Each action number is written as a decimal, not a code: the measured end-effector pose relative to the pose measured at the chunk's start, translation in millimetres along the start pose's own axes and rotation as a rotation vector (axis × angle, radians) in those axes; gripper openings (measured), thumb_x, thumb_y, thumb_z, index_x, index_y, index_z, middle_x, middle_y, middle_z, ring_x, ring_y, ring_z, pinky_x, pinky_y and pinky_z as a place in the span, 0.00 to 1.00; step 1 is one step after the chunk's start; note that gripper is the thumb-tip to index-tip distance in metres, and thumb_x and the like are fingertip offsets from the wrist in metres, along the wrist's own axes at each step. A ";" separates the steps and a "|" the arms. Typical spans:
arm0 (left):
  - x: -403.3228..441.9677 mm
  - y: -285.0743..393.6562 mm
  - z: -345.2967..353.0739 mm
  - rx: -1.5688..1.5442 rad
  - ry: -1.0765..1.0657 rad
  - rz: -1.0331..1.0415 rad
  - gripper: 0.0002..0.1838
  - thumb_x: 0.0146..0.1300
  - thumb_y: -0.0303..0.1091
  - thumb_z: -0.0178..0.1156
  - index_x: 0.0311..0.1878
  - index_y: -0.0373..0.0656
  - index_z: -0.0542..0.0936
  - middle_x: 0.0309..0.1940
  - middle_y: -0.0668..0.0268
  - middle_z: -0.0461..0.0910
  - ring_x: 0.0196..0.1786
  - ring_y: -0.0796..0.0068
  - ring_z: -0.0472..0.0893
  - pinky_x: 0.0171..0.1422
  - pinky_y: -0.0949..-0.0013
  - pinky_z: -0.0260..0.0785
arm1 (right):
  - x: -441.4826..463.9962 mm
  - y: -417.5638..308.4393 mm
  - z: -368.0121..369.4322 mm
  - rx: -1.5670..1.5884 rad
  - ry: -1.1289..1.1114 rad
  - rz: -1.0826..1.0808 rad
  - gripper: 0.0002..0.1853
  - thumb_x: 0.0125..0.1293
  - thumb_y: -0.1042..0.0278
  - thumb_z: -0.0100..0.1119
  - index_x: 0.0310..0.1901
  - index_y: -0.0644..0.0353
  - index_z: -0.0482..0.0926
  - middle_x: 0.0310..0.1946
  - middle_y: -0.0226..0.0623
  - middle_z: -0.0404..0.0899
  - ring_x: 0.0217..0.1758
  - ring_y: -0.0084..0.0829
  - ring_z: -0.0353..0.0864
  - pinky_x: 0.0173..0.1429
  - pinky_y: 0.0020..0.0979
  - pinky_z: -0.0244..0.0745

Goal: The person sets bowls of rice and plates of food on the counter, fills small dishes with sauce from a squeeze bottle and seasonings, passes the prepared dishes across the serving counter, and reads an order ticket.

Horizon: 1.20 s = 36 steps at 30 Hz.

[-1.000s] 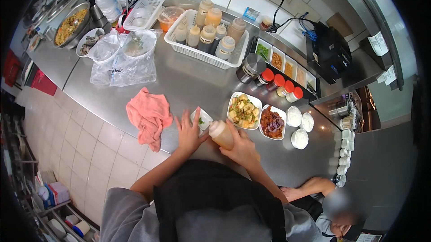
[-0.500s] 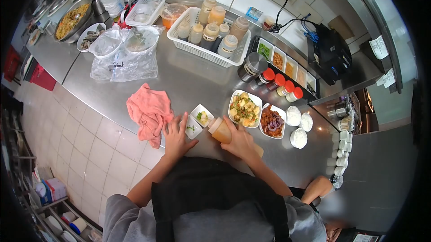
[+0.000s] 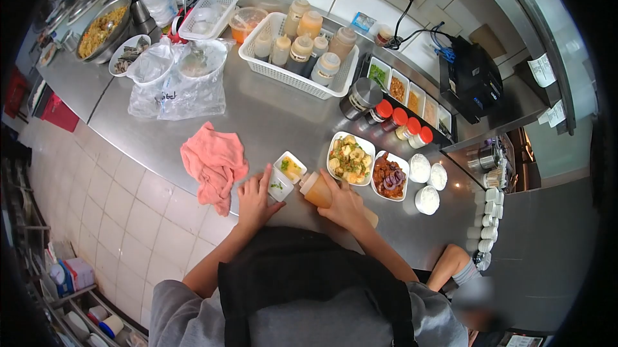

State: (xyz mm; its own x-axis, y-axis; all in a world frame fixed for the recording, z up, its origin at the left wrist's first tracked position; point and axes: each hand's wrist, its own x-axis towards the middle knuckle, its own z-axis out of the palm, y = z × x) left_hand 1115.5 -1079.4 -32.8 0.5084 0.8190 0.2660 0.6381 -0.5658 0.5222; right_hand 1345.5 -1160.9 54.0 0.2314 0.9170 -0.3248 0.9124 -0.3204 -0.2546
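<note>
My right hand (image 3: pixel 342 203) is wrapped round a squeeze bottle (image 3: pixel 317 190) of orange-brown sauce, tipped so its nozzle points left at the two small dishes. Thumb and index finger of my left hand (image 3: pixel 255 200) hold the edges of the nearer small white dish (image 3: pixel 280 188), which has chopped green bits in it. Touching it is the farther small white dish (image 3: pixel 291 167), with yellow-orange sauce and green bits inside. The base of a bottle (image 3: pixel 371 217) shows past my right wrist.
A pink cloth (image 3: pixel 214 165) lies left of my hands. On the right are a bowl of yellowish pieces (image 3: pixel 351 158), a bowl of dark glazed food (image 3: pixel 389 176) and white tubs (image 3: pixel 427 199). Behind stands a bottle basket (image 3: pixel 293 76). Someone's arm (image 3: pixel 449 266) is at lower right.
More yellow-orange sauce shows in the farther small dish. The nearer dish has shifted slightly toward me and to the right with my left hand. The other person's arm at lower right has moved.
</note>
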 end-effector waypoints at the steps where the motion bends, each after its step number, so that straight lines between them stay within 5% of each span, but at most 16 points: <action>1: 0.3 -0.2 -1.1 -0.007 -0.007 0.004 0.65 0.36 0.47 0.81 0.79 0.46 0.54 0.59 0.60 0.71 0.59 0.59 0.71 0.61 0.54 0.58 | 0.5 -0.6 -0.1 -0.003 0.000 0.006 0.56 0.45 0.54 0.74 0.77 0.34 0.53 0.55 0.57 0.74 0.55 0.54 0.80 0.56 0.48 0.78; 36: -4.3 -0.4 -4.4 -0.054 0.027 0.031 0.57 0.44 0.43 0.76 0.77 0.43 0.57 0.59 0.58 0.72 0.58 0.57 0.71 0.62 0.55 0.59 | -0.9 -4.4 2.8 0.077 -0.005 0.054 0.58 0.44 0.54 0.76 0.77 0.34 0.53 0.54 0.56 0.74 0.54 0.54 0.81 0.54 0.48 0.79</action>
State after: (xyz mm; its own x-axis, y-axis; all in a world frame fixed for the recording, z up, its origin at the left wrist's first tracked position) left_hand 1110.6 -1082.2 -30.6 0.5110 0.8040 0.3042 0.5900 -0.5854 0.5561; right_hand 1340.4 -1161.1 52.9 0.2775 0.8970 -0.3441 0.8699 -0.3866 -0.3062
